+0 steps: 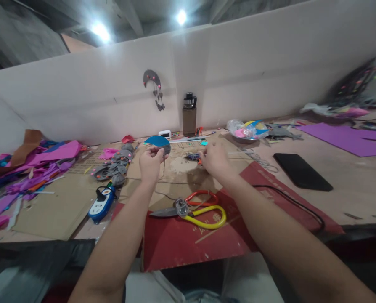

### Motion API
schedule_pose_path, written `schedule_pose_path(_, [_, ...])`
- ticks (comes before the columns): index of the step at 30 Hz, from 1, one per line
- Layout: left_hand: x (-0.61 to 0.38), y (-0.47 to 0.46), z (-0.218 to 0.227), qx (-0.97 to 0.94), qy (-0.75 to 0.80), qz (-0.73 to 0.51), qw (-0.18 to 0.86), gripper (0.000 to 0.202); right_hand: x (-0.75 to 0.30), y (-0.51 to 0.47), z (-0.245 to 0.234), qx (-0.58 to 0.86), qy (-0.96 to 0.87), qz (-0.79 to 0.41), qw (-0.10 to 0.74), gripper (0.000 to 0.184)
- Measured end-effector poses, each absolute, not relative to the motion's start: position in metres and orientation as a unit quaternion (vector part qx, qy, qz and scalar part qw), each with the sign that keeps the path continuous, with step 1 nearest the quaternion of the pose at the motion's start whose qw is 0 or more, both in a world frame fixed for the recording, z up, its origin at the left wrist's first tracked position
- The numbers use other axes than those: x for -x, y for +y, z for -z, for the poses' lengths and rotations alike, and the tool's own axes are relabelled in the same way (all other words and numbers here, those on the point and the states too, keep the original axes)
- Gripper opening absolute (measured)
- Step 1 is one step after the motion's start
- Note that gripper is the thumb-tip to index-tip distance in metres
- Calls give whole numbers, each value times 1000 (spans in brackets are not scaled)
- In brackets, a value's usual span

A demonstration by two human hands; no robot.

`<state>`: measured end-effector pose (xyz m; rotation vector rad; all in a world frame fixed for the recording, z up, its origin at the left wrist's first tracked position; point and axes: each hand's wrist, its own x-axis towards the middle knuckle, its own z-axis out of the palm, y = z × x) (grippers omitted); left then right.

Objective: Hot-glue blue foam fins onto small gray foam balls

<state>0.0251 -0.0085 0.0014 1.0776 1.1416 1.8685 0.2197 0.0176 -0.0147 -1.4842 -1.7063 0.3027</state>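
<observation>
My left hand (152, 163) pinches a flat rounded piece (158, 141), blue on its upper part and dark grey at the right side. A thin dark thread seems to hang below it. My right hand (216, 158) is held at the same height with its fingers curled in; what they hold, if anything, I cannot make out. Just left of it lies a small dark bundle (192, 156) with a bit of orange. Below both hands, scissors (188, 210) with one red and one yellow handle lie on red cardboard (175, 248), their blades pointing left.
Grey felt pieces (112, 166) and a blue power strip (102, 205) lie at the left, beyond them colourful scraps (43, 168). A bottle (189, 115) stands against the partition. A bowl (247, 138), a black phone (302, 171) and a purple sheet (342, 136) are at the right.
</observation>
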Motion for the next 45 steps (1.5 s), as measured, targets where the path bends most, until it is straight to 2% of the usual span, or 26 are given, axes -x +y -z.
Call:
schedule_pose_path(2, [-27,-11,-2,-445,451,-710,308,22,-198,8,14,497,-696,-235,462,15])
schedule_pose_path(6, [-30,-19,-4,-507,494,-674,210,18,-147,-7,16,340,-576,-521,531,39])
schedule_pose_path(8, [-30,-22,-5,-522,513,-658,178,17,-134,-12,15,284,-503,-618,533,50])
schedule_pose_path(10, [-30,-22,-6,-525,518,-652,177,18,-133,-14,12,248,-456,-673,527,52])
schedule_pose_path(13, [-30,-19,-5,-499,493,-670,241,20,-144,-11,8,275,-483,-635,537,40])
schedule_pose_path(17, [-35,-15,-5,-429,439,-686,390,20,-160,-2,5,355,-589,-456,564,14])
schedule_pose_path(21, [-39,-17,-7,-405,436,-676,434,17,-169,2,2,377,-623,-348,590,12])
schedule_pose_path(45, [-42,-21,-8,-414,416,-655,477,20,-179,8,2,375,-607,-340,612,17])
